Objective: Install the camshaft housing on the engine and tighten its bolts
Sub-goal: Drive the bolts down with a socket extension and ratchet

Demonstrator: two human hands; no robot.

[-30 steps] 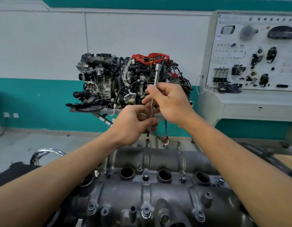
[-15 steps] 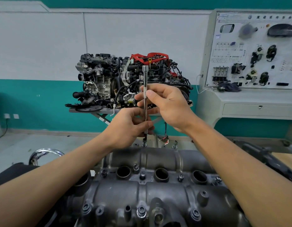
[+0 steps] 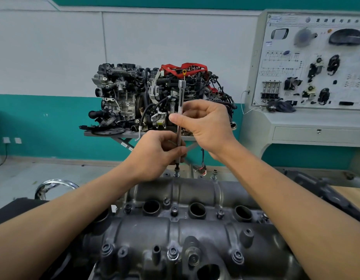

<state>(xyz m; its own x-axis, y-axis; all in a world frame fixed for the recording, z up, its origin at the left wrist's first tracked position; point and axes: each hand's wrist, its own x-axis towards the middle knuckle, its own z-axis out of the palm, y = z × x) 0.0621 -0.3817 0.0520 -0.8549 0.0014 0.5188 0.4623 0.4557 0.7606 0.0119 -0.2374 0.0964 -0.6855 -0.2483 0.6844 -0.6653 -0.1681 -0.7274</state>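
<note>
The grey camshaft housing [image 3: 187,235] lies across the engine in front of me, with several bolts standing in its holes. A long chrome extension bar [image 3: 181,91] stands upright over a bolt [image 3: 176,172] at the housing's far edge. My left hand [image 3: 156,152] grips the bar's lower part, just above the bolt. My right hand [image 3: 207,126] pinches the bar's knurled middle between thumb and fingers. The bar's tip is partly hidden behind my left hand.
A second engine [image 3: 154,100] sits on a grey stand [image 3: 106,134] by the teal and white wall. To the right stands a display panel [image 3: 316,61] with car parts above a cabinet drawer [image 3: 318,134]. A chrome ring [image 3: 53,183] lies at the left.
The bar, tilted a second ago, now stands straight up over the far bolt. Both hands shifted slightly left with it and kept their hold.
</note>
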